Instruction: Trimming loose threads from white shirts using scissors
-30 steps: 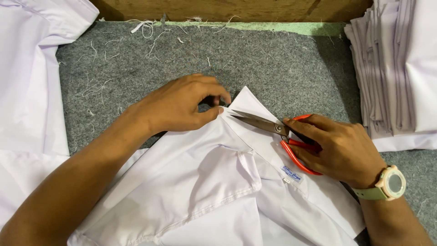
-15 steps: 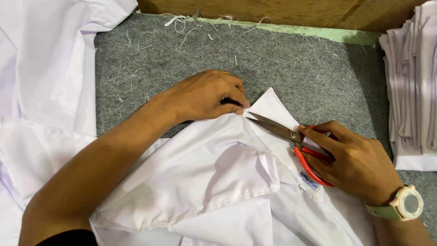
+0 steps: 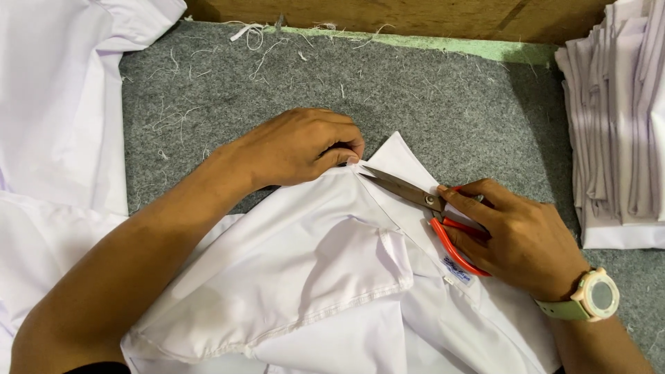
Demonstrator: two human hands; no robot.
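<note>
A white shirt [image 3: 325, 277] lies on the grey felt surface [image 3: 450, 104], collar pointing away from me. My left hand [image 3: 298, 145] pinches the shirt fabric at the collar edge. My right hand [image 3: 516, 235], with a watch on a green strap at the wrist, holds red-handled scissors [image 3: 422, 201]. The blades point left, and their tips meet the fabric right at my left fingertips. Whether the blades are cutting a thread is too small to tell.
A stack of folded white garments [image 3: 616, 131] stands at the right edge. More white cloth [image 3: 55, 118] is heaped at the left. Loose thread scraps [image 3: 249, 34] litter the felt near a wooden board [image 3: 388, 14] at the back.
Both hands and the shirt stay in the same relation; the scissor tips remain at the collar by my left fingers. Only the camera view has shifted a little.
</note>
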